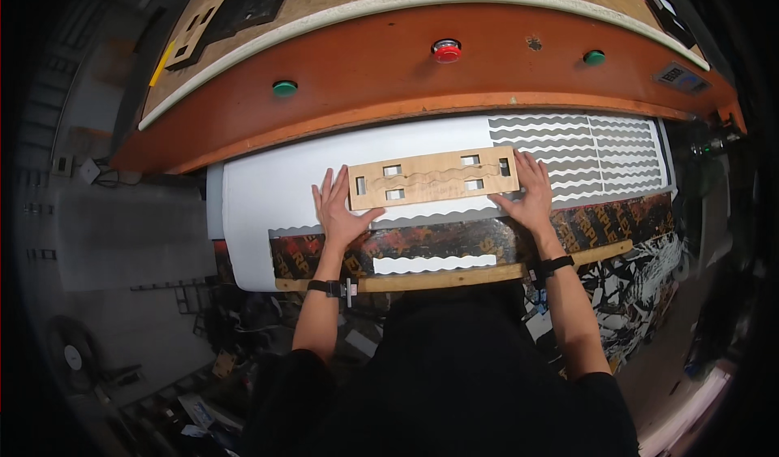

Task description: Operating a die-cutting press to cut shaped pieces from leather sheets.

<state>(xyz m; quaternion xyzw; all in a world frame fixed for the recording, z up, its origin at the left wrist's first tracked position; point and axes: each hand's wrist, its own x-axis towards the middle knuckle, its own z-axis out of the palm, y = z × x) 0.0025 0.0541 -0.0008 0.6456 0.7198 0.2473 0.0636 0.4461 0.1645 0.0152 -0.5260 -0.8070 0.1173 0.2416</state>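
Observation:
A long pale wooden die board [422, 186] with rectangular cut-outs and a wavy line along its middle lies over white sheet material [280, 161]. My left hand [344, 213] takes hold of its left end, thumb along the near edge and fingers up the side. At the other end my right hand [531, 199] grips the board the same way, its thumb at the near corner. Just below the board runs the sheet's wavy cut edge. Nearer to me, a loose white wavy strip [434, 265] rests on the dark printed board [324, 256].
Beyond the sheet stands an orange machine beam [365, 71] with a red button [446, 50] and green buttons [285, 88] on either side. Rows of wavy slots [544, 165] fill the sheet's right part. A wooden rail [454, 278] edges the bed; scraps [641, 286] pile below right.

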